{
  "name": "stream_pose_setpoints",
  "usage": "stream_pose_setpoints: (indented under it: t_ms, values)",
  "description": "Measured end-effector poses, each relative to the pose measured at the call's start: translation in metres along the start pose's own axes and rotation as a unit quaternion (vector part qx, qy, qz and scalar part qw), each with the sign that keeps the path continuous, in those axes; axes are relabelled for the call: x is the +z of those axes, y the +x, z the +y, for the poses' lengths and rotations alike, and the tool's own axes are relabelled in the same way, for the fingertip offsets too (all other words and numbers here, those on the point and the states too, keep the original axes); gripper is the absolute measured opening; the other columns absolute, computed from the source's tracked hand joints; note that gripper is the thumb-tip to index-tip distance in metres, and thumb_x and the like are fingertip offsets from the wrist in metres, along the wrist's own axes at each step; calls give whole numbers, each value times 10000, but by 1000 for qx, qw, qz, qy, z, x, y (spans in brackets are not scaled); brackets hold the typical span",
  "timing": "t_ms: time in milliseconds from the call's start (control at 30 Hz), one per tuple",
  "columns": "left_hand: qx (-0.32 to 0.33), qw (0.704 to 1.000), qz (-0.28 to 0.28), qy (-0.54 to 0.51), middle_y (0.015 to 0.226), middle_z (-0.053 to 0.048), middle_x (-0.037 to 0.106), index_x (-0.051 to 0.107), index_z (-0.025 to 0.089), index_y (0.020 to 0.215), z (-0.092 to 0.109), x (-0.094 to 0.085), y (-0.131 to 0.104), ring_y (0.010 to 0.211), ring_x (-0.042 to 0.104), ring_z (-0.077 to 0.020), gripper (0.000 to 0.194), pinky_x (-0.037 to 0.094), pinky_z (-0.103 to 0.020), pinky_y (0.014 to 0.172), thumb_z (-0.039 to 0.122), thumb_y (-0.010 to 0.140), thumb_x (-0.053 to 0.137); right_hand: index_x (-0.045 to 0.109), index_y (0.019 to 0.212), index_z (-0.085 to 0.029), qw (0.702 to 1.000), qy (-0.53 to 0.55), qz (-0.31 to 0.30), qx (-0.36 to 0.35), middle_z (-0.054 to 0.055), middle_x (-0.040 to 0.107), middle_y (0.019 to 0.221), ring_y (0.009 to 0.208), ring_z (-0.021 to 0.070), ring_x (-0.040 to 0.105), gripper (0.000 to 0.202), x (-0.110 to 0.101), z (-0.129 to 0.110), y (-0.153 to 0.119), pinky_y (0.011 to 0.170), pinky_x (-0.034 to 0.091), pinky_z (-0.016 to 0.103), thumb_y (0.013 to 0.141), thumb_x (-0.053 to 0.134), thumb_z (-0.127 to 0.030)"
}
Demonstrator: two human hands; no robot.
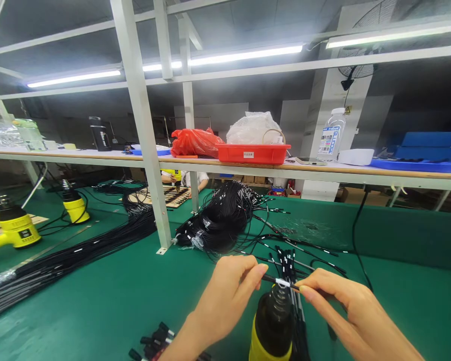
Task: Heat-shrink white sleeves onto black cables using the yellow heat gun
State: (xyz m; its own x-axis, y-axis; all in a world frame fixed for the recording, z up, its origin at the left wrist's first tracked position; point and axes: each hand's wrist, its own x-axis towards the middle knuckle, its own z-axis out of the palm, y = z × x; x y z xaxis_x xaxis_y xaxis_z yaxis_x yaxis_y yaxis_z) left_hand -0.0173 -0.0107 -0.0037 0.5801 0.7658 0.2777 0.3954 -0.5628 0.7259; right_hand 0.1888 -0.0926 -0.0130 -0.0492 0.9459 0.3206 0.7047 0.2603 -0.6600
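Across the green table (pixel 128 296) I see the left hand (pixel 227 291) and right hand (pixel 344 308) each pinching a thin black cable (pixel 268 278), its white sleeve (pixel 283 283) held just at the upturned nozzle of a yellow-and-black heat gun (pixel 273 323).

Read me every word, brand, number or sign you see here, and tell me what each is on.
"补水": clear bottle; next character and smaller print unclear.
White label on red tray: too small to read.
White lettering on black flask: blurred.
Dark label on leftmost yellow heat gun: unreadable.
Yellow triangular sign on pillar: symbol too small.
White sleeve on held cable: no legible text.
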Motion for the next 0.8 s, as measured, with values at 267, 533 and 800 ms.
stream_pose_setpoints:
  t_ms: [267, 533, 800]
  values:
    - [2, 999, 23, -48, 806, 38, 600, 587, 197, 812, -1, 0, 1, 782, 512, -142, 167, 363, -254, 725, 286, 949, 554, 650, 782, -267, 999, -9, 44, 7, -31, 680, 754, 672, 163, 626, 279, 5, 6, 2, 601, 472, 242, 961, 479, -397]
    - [7, 1000, 21, -12, 827, 32, 602, 575, 207, 824, -4, 2, -2, 835, 516, -161, 207, 347, -282, 773, 314, 985, 501, 640, 774, -264, 999, -17, 42, 16, -29, 679, 753, 690, 168, 631, 295, 5, 8, 1, 604, 481, 226, 967, 484, -424]
    - [19, 999, 29, -15, 827, 30, 620, 583, 201, 816, -2, 4, 0, 827, 526, -160, 203, 352, -282, 774, 320, 974, 537, 666, 772, -264, 998, -13, 51, 14, -31, 700, 738, 671, 162, 645, 313, 2, 10, 2, 594, 500, 204, 944, 514, -476]
